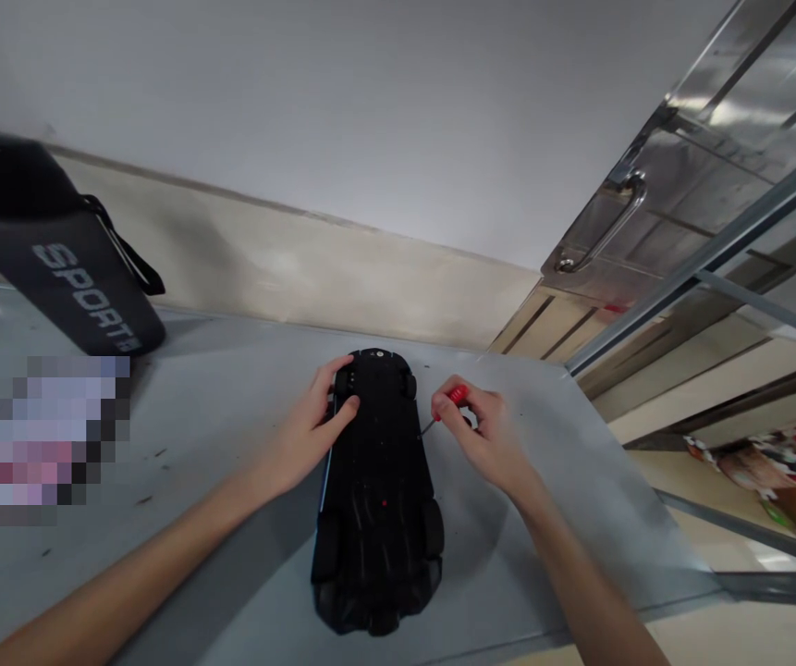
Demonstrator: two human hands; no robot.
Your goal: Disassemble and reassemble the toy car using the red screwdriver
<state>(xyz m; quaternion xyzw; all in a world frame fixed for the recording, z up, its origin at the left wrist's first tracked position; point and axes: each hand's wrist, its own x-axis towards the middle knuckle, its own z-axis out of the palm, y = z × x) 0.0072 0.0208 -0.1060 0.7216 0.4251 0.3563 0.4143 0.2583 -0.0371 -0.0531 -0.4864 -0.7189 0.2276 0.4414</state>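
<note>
Head view. Both forearms reach forward over the grey tabletop [217, 388]. Left hand [311, 425]: grip partly closed on the far left edge of the toy car [376, 490], fingers over the top near a wheel, thumb on the underside. Car lies belly-up mid-tabletop, nose away. Right hand [484, 435]: grip closed on a red-handled screwdriver [447, 405], thin shaft angled down to the car's right edge; tip too small to make out.

Count: one car, one screwdriver, one black bag [57, 250] far left marked "SPORT", cut off by the frame. Four wheels partly visible. Blurred patch at left, unreadable. Metal door [703, 157] at right.
</note>
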